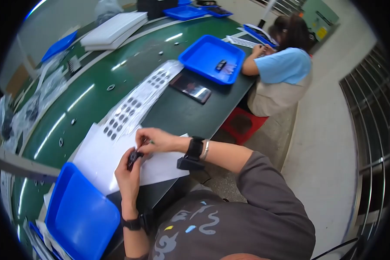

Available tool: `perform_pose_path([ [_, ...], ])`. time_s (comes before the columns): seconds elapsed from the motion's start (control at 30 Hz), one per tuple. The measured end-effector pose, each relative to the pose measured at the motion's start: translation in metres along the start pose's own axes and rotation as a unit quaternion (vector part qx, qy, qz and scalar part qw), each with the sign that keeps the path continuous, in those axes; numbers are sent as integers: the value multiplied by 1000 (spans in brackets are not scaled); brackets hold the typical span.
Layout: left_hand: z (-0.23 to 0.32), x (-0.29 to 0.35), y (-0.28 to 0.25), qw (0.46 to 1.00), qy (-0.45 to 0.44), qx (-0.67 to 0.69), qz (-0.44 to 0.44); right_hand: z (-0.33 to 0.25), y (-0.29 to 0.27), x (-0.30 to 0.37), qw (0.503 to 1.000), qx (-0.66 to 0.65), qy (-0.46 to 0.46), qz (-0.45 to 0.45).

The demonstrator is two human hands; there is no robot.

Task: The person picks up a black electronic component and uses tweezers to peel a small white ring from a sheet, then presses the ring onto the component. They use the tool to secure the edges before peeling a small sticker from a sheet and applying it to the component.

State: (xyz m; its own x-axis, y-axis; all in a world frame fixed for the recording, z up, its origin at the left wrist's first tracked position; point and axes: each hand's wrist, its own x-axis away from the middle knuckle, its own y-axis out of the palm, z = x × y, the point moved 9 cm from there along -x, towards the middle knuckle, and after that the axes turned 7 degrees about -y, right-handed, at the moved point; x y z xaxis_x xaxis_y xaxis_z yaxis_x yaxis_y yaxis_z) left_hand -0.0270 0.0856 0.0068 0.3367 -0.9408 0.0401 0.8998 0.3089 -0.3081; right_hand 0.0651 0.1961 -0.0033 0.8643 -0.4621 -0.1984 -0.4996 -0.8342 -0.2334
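My left hand [128, 171] is closed around a small black plastic device [134, 159] with a rounded body, held above white paper [97, 162]. Right at its upper end, my right hand [154, 139] has its fingers pinched together. A bit of a thin green thing [151, 142] shows between those fingers; most of it is hidden, so its kind is unclear. Beyond my hands lies a long clear plastic sheet [136, 104] with rows of dark round pieces.
An empty blue tray [80, 216] stands at my left. Farther along the table are a dark phone [190, 89] and a blue tray [195, 54] holding a small black device. Small parts dot the green conveyor [91, 104]. A co-worker [284, 65] sits at the far right.
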Motion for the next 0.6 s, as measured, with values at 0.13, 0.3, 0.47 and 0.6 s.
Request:
perform_pose_path([
  [0.13,4,28,35,998,-39,53,10,-12,-4,35,999,-32,25,-19],
  [0.3,9,16,9,999,13,10,50,-13,1,16,984,-170,19,49],
  [0.47,-9,14,7,991,-37,120,42,-14,6,14,980,-194,7,46],
  [0.6,-8,15,11,987,-62,144,39,-8,7,17,977,-208,2,38],
])
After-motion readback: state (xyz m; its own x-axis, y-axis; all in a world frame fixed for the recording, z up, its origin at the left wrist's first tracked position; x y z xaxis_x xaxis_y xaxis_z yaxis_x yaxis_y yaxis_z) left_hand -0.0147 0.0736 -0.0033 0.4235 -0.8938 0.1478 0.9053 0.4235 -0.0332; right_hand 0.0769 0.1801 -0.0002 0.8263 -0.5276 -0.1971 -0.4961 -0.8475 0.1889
